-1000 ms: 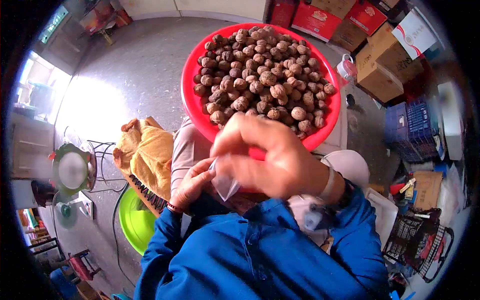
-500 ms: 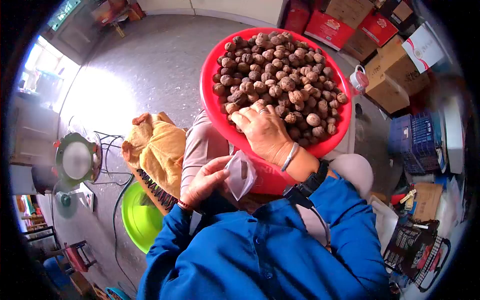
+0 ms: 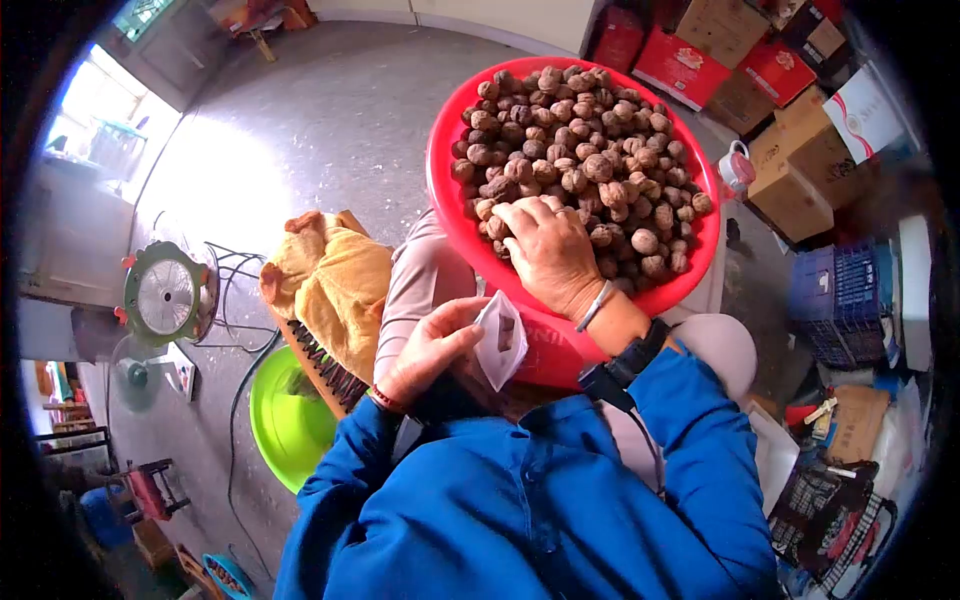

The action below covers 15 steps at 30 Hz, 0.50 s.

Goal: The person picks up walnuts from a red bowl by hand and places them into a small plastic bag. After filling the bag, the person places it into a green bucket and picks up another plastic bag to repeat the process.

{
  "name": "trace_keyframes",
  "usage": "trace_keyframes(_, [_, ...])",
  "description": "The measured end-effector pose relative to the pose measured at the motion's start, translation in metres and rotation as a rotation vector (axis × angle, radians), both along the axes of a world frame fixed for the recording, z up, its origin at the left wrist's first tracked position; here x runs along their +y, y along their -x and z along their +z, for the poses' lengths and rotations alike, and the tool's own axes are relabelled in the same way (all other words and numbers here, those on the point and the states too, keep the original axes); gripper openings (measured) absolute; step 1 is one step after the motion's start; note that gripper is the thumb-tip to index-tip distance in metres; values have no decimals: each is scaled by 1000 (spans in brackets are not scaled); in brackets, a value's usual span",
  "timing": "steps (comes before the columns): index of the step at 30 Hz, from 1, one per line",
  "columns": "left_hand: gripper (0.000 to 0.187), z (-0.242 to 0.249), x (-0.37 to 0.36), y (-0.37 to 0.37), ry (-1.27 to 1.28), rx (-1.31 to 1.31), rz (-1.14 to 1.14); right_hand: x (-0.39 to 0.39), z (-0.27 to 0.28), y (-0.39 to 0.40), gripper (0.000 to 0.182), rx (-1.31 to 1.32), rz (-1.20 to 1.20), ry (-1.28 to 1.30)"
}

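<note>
A large red basin (image 3: 440, 185) is heaped with brown walnuts (image 3: 600, 168) in their shells. My right hand (image 3: 555, 258) lies on the near side of the heap, its fingers curled down over walnuts; what is under the palm is hidden. Lower and to the left, my left hand (image 3: 435, 345) pinches the edge of a small clear plastic bag (image 3: 498, 345) between thumb and fingers. The bag's mouth gapes, and a darker patch shows through its middle. It hangs close to the basin's near wall.
A yellow cloth (image 3: 335, 280) lies over a wooden-framed seat at left, above a bright green basin (image 3: 280, 415). A round fan (image 3: 163, 292) stands farther left with cables. Cardboard boxes (image 3: 800, 165), a blue crate (image 3: 838, 290) and a black basket (image 3: 820, 510) line the right.
The whole view has shifted, so the basin and hands appear farther right. My right hand's fingers are more curled over the walnuts. The bag is still in my left hand.
</note>
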<state>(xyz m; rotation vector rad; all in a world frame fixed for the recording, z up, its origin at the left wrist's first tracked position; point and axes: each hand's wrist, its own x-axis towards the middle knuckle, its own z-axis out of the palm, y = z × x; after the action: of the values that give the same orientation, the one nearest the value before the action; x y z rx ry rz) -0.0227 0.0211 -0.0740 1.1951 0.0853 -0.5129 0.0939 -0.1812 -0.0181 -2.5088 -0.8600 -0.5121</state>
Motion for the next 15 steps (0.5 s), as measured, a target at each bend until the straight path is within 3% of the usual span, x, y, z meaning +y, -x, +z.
trace_keyframes(1, [46, 1, 0, 0, 5, -8, 7, 0, -2, -2, 46, -38, 28, 34])
trace_keyframes(4, [45, 8, 0, 0, -49, -9, -11, 0, -7, -5, 47, -35, 71, 135])
trace_keyframes(6, [48, 7, 2, -1, -76, -16, -38, 2, -13, -8, 42, -111, 82, 71])
trace_keyframes(9, [46, 6, 3, -1, -115, -27, -49, 1, -11, -7, 30, -20, 21, 10])
trace_keyframes(15, [40, 15, -5, 1, -167, -134, 48, -8, 0, 4, 25, 70, 31, -146])
